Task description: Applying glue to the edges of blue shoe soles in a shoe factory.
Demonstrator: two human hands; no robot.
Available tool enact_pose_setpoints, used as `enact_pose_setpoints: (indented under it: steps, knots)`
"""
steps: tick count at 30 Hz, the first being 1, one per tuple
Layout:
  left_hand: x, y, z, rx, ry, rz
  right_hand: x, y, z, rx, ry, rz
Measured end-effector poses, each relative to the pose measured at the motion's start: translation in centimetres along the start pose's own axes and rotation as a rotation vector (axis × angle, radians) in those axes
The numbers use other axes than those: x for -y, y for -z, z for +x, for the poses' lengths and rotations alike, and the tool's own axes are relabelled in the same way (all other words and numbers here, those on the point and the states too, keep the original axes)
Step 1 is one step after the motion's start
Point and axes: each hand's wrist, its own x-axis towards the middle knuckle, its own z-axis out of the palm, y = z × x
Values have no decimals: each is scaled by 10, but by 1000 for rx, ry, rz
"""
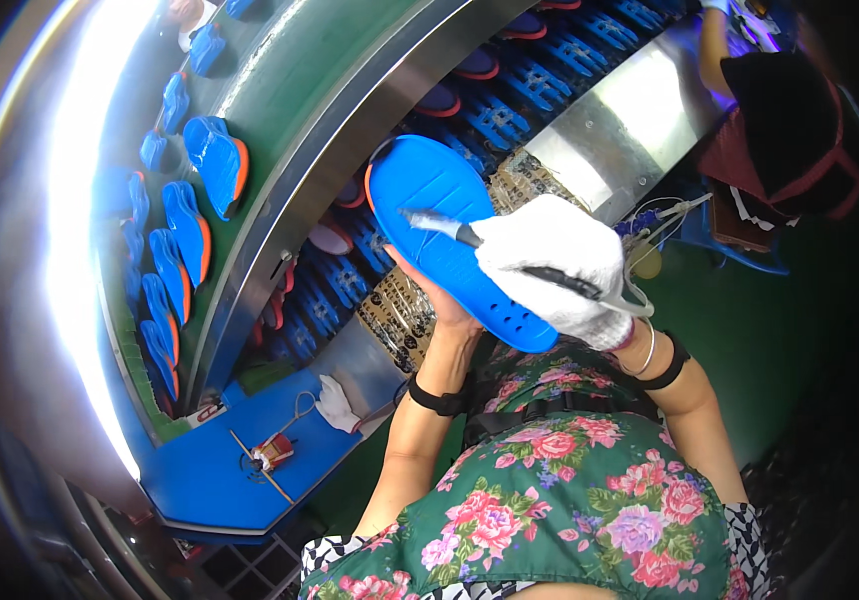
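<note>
A blue shoe sole [430,190] with an orange edge is held up in front of me, grooved across the wide end and pierced with small holes near the narrow end. My bare left hand [440,290] supports it from below, its fingers mostly hidden underneath. Over the sole's upper face, my right hand [560,265], in a white knitted glove, is closed around a brush [465,234] with a dark handle. The brush's pale tip lies against or just above the blue surface; contact cannot be made out. A pale tube [635,302] runs by the right wrist.
Several blue soles with orange edges [185,235] lie on a green conveyor belt [295,60] behind a metal rail [335,120]. Below are racks of blue parts [500,120]. A blue table [200,470] bears a white glove [335,405]. A co-worker [780,130] sits at upper right.
</note>
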Motion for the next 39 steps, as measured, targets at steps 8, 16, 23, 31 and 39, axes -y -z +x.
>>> enact_pose_setpoints:
  steps: [8, 16, 23, 31, 39]
  knots:
    - [0, 28, 17, 287, 143, -330, 3, -1, -6, 55, -43, 103]
    - [-13, 13, 19, 266, 232, -422, 7, -6, -14, 101, 91, -16]
    - [-11, 8, 26, 257, 206, -306, 5, 4, -18, 107, 118, -130]
    - [-11, 17, 36, 299, 167, -341, 2, 7, -30, 56, -18, -46]
    - [-10, 14, 44, 410, 93, -505, 8, 2, -40, -48, -294, 207]
